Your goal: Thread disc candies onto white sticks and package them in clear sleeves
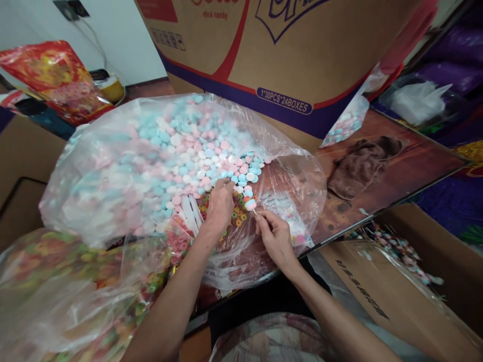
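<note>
My right hand [276,237] pinches a thin white stick between thumb and fingertips. Pink, white and pale blue round candies [250,204] are threaded at the stick's upper end. My left hand [220,205] lies at the edge of a heap of pastel candy discs [211,151], its fingers bent together; whatever is between them is hidden. Below the hands, orange and green ring candies [238,215] sit in a small pile. A bundle of white sticks [192,213] lies left of my left hand, near pink ring candies [179,239].
A clear plastic bag [302,163] spreads around the discs. Another bag [75,291] of coloured rings lies front left. A large carton [241,60] stands behind, with a brown cloth [364,166] to its right. An open box [362,281] at lower right contains finished candy sticks [405,254].
</note>
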`<action>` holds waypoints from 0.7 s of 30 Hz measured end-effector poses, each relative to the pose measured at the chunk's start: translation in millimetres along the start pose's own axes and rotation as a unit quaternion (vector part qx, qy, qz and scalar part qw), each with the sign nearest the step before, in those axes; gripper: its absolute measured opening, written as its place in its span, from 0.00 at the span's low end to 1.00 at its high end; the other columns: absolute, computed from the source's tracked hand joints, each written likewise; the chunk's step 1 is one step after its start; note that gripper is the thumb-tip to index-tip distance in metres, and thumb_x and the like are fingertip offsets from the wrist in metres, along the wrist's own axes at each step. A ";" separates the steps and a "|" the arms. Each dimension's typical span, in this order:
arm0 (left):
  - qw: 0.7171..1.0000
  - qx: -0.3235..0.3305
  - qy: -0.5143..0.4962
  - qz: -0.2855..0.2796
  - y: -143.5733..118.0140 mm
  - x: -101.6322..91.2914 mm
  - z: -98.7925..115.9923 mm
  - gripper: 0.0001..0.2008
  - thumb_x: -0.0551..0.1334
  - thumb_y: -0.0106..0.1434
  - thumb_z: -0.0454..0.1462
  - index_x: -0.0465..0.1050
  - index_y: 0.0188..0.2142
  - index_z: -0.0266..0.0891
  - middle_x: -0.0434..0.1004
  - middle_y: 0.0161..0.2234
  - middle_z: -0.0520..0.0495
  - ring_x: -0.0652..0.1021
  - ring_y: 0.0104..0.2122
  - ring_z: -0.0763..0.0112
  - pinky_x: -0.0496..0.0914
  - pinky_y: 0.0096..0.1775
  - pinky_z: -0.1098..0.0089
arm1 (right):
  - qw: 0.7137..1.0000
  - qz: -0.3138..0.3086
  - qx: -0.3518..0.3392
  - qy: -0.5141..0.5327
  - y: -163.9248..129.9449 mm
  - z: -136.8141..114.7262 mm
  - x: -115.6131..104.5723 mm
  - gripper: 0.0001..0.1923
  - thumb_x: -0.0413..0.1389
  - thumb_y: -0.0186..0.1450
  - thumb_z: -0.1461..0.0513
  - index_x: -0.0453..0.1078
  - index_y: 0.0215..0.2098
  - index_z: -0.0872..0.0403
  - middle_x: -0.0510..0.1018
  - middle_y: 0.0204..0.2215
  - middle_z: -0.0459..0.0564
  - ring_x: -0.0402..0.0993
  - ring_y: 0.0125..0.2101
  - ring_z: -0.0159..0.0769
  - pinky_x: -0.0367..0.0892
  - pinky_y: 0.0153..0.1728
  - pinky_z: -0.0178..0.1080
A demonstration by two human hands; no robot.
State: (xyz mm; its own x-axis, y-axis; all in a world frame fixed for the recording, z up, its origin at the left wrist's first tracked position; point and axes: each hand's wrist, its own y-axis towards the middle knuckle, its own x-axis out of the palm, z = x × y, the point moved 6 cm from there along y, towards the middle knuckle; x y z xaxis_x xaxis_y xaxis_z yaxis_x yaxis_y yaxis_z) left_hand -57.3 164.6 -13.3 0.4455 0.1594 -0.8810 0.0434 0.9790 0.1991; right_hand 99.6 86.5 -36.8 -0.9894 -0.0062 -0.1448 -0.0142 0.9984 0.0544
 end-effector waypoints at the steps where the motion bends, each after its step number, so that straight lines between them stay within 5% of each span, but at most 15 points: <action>1: 1.000 0.003 0.002 -0.004 0.3 0.4 0.0 0.18 0.50 0.64 0.27 0.77 0.41 0.40 0.76 0.46 0.41 0.76 0.41 0.61 0.68 0.40 0.66 | 1.000 -0.001 0.000 0.001 0.0 -0.2 0.0 0.14 0.51 0.71 0.57 0.70 0.30 0.53 0.65 0.20 0.41 0.62 0.23 0.31 0.57 0.27 0.35; 7: 0.999 -0.027 0.018 -0.022 0.6 -4.3 0.1 0.15 0.53 0.63 0.28 0.74 0.46 0.37 0.71 0.44 0.38 0.75 0.39 0.59 0.69 0.40 0.64 | 1.000 0.004 -0.005 -0.006 -0.2 0.5 -1.2 0.13 0.51 0.71 0.57 0.70 0.30 0.53 0.66 0.21 0.42 0.62 0.24 0.32 0.58 0.28 0.35; 12: 0.988 -0.079 -0.132 0.031 -8.5 -15.1 -8.5 0.13 0.58 0.62 0.31 0.72 0.46 0.39 0.72 0.38 0.44 0.75 0.34 0.64 0.69 0.37 0.66 | 1.000 -0.011 -0.004 0.003 0.0 -1.5 -2.2 0.13 0.52 0.71 0.57 0.74 0.34 0.53 0.68 0.22 0.42 0.64 0.25 0.32 0.60 0.29 0.35; 21: 0.852 -0.166 -0.493 0.067 -36.0 -11.4 -19.3 0.19 0.68 0.52 0.38 0.79 0.44 0.35 0.80 0.30 0.49 0.77 0.30 0.69 0.72 0.36 0.68 | 0.998 -0.055 -0.019 -0.001 -8.2 -7.1 1.7 0.12 0.53 0.71 0.56 0.77 0.42 0.52 0.68 0.22 0.42 0.63 0.24 0.31 0.60 0.28 0.35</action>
State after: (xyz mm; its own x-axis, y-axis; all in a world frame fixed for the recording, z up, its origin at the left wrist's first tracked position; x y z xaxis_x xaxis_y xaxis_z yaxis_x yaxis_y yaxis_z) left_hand -81.2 130.0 -18.7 0.9677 0.2488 -0.0398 -0.2492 0.9684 -0.0058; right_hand 97.0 77.9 -30.5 -0.9813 -0.1148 -0.1544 -0.1275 0.9890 0.0748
